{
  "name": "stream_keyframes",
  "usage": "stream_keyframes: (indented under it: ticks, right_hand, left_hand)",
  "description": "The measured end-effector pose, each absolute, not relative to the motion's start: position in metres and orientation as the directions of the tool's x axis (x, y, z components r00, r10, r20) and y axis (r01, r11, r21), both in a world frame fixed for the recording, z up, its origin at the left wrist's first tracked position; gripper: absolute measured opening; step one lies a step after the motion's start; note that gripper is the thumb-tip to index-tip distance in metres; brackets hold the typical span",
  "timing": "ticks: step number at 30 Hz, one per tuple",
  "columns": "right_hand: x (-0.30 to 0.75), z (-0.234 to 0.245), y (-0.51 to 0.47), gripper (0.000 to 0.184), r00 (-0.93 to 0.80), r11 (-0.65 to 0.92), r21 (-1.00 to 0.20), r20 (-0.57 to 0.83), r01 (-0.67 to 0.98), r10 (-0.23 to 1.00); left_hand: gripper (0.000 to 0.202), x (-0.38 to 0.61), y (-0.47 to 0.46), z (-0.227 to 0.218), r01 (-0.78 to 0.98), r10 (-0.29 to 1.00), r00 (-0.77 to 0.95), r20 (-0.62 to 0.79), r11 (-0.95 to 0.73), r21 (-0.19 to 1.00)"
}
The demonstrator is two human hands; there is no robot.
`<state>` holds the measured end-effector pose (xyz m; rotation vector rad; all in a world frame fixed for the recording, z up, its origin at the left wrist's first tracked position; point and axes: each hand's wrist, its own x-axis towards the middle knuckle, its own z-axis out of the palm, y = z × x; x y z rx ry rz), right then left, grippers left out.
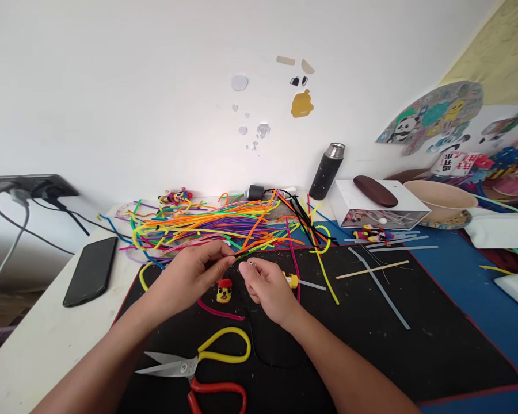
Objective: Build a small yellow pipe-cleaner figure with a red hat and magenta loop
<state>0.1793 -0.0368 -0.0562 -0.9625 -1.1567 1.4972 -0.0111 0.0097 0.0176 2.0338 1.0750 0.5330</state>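
My left hand [196, 273] pinches a thin black pipe cleaner [244, 252] between thumb and forefinger. Close beside it, my right hand [268, 287] is closed, with a small shiny bit at its fingertips too small to name. A thin black strand [252, 339] curves over the mat below both hands. Under the left fingertips lies a small yellow figure head [224, 294] with a red top. A dark pink pipe cleaner [220, 312] rests near it. Partly hidden behind my right hand is a yellow tool [292, 280] with a translucent stick. Open-bladed scissors [190, 366] lie nearer me.
Behind my hands spreads a pile of coloured pipe cleaners [216, 224]. A black thermos [327, 171] and a white box [373, 201] stand by the wall. Glue sticks [386, 296] and a wooden stick [371, 270] lie right. A phone [90, 271] is at left.
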Motion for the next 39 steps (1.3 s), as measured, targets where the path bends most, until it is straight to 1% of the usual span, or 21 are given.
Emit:
stream_keyframes:
  ticks: [4,7,12,20,32,39]
  right_hand:
    - [0.179,-0.06,-0.036,0.055,-0.133,-0.016,-0.998,-0.007,-0.065,0.991]
    - [0.179,-0.055,-0.038,0.05,-0.102,0.022,-0.999,0.017,0.048,0.995]
    - [0.178,-0.047,-0.039,0.045,-0.08,0.041,-0.989,0.03,0.14,0.996]
    - [0.174,-0.047,-0.039,0.039,-0.063,0.008,-0.989,-0.002,0.147,0.998]
    - [0.17,-0.047,-0.043,0.037,-0.073,-0.061,-0.996,-0.065,0.068,0.995]
    - [0.17,-0.05,-0.041,0.038,-0.062,-0.058,-0.997,-0.061,0.042,0.996]
  left_hand:
    - [0.033,-0.012,0.009,0.017,0.55,0.828,0.561,0.027,-0.397,0.735]
    - [0.034,-0.011,0.009,0.016,0.564,0.823,0.568,0.009,-0.397,0.724]
    - [0.036,-0.01,0.008,0.016,0.571,0.821,0.57,-0.01,-0.388,0.723]
    - [0.034,-0.011,0.007,0.014,0.566,0.811,0.584,-0.023,-0.387,0.728]
    - [0.033,-0.009,0.007,0.014,0.575,0.809,0.587,-0.02,-0.4,0.713]
    - [0.03,-0.009,0.006,0.013,0.583,0.813,0.581,-0.036,-0.385,0.715]
